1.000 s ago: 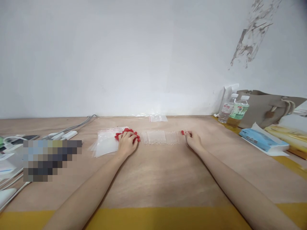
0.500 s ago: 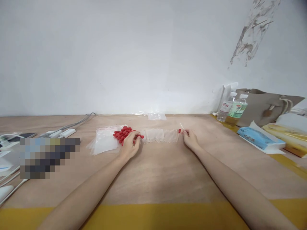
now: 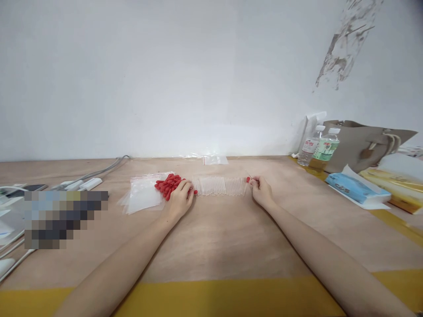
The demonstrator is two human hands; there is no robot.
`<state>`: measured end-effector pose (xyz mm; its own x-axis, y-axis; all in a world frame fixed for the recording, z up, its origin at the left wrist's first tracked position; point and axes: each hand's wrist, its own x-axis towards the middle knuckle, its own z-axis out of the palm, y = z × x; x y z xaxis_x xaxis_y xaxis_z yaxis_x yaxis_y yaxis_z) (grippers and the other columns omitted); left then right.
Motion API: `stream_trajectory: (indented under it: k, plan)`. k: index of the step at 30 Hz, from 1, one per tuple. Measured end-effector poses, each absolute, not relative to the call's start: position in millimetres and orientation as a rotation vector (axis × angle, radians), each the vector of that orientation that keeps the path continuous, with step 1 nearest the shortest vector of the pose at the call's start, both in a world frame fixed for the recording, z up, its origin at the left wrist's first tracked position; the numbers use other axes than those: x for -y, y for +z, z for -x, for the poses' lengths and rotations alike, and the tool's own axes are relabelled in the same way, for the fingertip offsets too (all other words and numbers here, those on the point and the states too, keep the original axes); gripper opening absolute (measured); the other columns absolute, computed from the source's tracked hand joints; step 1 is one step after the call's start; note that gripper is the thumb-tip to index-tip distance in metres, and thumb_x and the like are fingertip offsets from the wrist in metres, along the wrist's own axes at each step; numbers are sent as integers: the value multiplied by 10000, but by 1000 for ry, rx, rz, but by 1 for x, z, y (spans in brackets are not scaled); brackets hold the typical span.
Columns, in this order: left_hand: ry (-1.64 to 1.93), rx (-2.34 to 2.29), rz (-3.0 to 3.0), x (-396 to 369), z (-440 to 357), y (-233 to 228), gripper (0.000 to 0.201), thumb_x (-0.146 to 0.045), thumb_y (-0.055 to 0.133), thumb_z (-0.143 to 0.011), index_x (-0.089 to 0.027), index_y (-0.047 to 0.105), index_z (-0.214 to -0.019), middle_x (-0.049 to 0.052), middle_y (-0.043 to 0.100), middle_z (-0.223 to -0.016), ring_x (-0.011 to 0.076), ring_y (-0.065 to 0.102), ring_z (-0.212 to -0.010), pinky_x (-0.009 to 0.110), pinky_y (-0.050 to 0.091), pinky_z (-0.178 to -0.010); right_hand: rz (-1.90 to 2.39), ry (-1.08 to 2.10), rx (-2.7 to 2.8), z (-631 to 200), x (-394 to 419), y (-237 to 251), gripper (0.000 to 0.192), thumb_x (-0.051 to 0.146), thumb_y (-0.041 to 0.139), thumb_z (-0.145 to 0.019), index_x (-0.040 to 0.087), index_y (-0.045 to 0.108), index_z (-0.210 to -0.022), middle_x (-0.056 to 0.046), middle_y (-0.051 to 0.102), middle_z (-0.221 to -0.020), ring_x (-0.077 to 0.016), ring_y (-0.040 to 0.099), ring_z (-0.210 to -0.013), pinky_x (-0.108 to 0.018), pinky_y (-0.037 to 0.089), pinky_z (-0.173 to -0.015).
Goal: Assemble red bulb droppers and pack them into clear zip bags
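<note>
Hands at a bench [image 3: 218, 246]. Surroundings: clear bags [image 3: 143, 193] flank the heap of red bulbs [image 3: 168, 186] on its left; grey cables [image 3: 112, 167] reach the far edge, where a small bag [image 3: 214, 160] also lies. Two bottles [image 3: 326, 149], a handbag [image 3: 357, 145], a blue tissue pack [image 3: 357, 187] and a yellow pack [image 3: 393, 189] crowd the far right corner. The wall [image 3: 165, 79] bounds the far edge; wood surface extends between the forearms to a yellow band [image 3: 218, 299] along the near edge. Left hand [image 3: 180, 196]: fingers together on a red bulb [image 3: 195, 192]. Right hand [image 3: 262, 191]: pinched on a slender tube [image 3: 247, 174], an end bulb [image 3: 247, 179] at its fingertips. The row of clear tubes [image 3: 216, 186] lies between the hands, nearer the far edge.
</note>
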<state>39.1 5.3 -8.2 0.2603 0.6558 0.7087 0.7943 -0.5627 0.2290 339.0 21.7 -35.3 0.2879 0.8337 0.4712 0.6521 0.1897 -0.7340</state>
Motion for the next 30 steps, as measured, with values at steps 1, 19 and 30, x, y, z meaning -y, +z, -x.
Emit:
stream_trajectory:
  k: [1, 19, 30]
  plan:
    - [-1230, 1367, 2333, -4, -41, -8, 195, -185, 397, -825, -186, 530, -968, 77, 526, -1101, 190, 524, -1001, 297, 443, -810, 1503, 223, 1450, -337, -20, -34, 242, 268, 366, -804, 148, 520, -947, -88, 620, -880, -179, 567, -797, -288, 412, -715]
    - [-1279, 1266, 2807, 8, -71, -7, 200, -285, 434, -844, -189, 599, -902, 37, 615, -837, 155, 561, -786, 285, 446, -705, 1160, 166, 1977, -275, 27, -20, 184, 273, 439, -835, 211, 611, -864, -28, 648, -789, -141, 565, -677, -283, 368, -672]
    - [-1285, 1305, 2784, 5, -72, -10, 202, -257, 415, -847, -184, 572, -951, 42, 640, -898, 168, 579, -818, 301, 453, -734, 1164, 133, 1995, -273, 24, -22, 184, 276, 441, -834, 218, 608, -887, -19, 662, -792, -133, 563, -637, -316, 322, -742]
